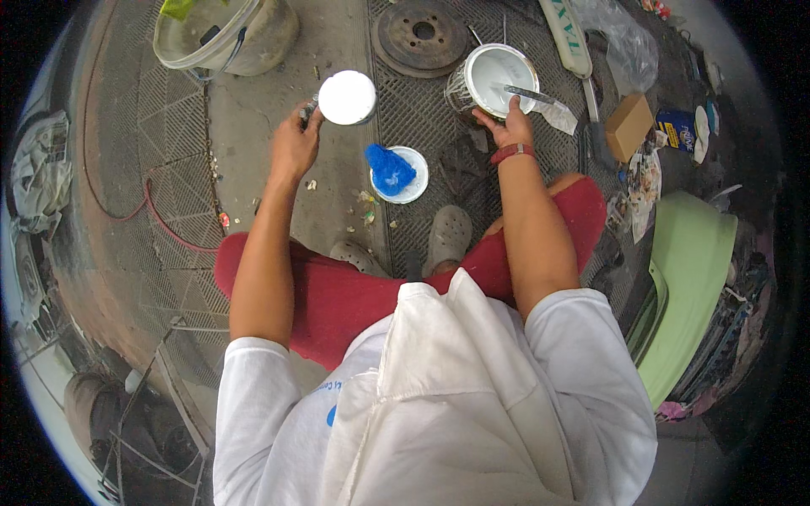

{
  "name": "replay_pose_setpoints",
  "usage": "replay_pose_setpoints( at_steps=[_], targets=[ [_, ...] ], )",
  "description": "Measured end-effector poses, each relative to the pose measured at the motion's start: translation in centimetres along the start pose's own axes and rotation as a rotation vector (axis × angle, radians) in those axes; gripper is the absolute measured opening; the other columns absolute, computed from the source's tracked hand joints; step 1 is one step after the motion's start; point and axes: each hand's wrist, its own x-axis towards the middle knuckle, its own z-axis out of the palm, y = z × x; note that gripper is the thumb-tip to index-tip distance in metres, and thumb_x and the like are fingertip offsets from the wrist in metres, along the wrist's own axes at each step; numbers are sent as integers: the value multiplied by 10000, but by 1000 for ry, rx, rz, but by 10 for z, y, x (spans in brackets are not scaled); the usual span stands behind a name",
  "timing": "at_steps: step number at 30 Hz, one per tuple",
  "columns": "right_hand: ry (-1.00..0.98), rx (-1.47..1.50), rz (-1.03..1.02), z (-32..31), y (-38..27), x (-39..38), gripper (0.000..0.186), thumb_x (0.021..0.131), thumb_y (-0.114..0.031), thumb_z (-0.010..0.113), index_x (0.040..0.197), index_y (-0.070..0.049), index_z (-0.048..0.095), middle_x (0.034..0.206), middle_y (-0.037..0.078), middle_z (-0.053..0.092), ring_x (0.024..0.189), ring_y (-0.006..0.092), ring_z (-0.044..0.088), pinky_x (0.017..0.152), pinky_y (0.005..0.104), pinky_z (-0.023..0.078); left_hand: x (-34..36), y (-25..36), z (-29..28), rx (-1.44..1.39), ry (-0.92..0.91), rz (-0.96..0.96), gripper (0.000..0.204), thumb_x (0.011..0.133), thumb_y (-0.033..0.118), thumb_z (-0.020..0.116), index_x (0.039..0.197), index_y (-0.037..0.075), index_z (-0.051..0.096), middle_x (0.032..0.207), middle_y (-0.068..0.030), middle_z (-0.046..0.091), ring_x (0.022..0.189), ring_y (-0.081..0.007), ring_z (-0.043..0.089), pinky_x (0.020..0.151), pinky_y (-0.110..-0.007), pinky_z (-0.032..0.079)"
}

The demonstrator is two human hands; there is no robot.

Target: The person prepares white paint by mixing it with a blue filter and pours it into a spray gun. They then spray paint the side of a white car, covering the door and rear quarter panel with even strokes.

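My left hand (295, 143) is closed round the dark handle of what looks like a spray gun (347, 97), whose round cup shows white from above. My right hand (510, 128) grips an open paint can (456, 91) from its near side; the can's inside is coated white and it leans a little toward me. Under my right thumb a flat stirring stick (527, 93) lies across the rim, its wide pale end hanging outside. Between my arms, on the floor, a crumpled blue cloth-like piece (391, 171) rests on a round white lid (416, 187).
A dirty white bucket (274, 38) stands at the far left. Beyond the can lies a rusty brake disc (420, 35). A cardboard box (629, 126), a blue can (677, 129) and a pale green car panel (688, 278) are on the right. A red hose (160, 207) runs along the left.
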Motion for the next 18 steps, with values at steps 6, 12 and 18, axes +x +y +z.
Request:
replay_pose_setpoints(
  at_steps=[6,12,18],
  targets=[
    [-10,11,56,-11,-4,25,604,1113,-332,551,1537,56,364,1515,270,476,1260,505,590,894,719,631,5,-1,11,-90,-87,-44,489,1020,446,679,1334,73,713,1096,-249,763,1042,-388,751,886,-437,552],
    [101,-263,43,-5,-5,3,1053,915,-731,679,1598,-3,342,1641,241,346,1394,433,506,952,648,587,6,8,24,93,-48,33,496,1010,439,684,1368,96,705,1038,-289,748,999,-446,731,891,-492,549],
    [108,-441,-453,45,28,-118,822,942,-520,767,1516,-13,467,1481,204,539,1312,400,567,1046,504,513,6,10,42,103,-63,69,477,1010,388,676,1395,108,691,1010,-313,735,1009,-474,696,937,-524,534]
  ],
)
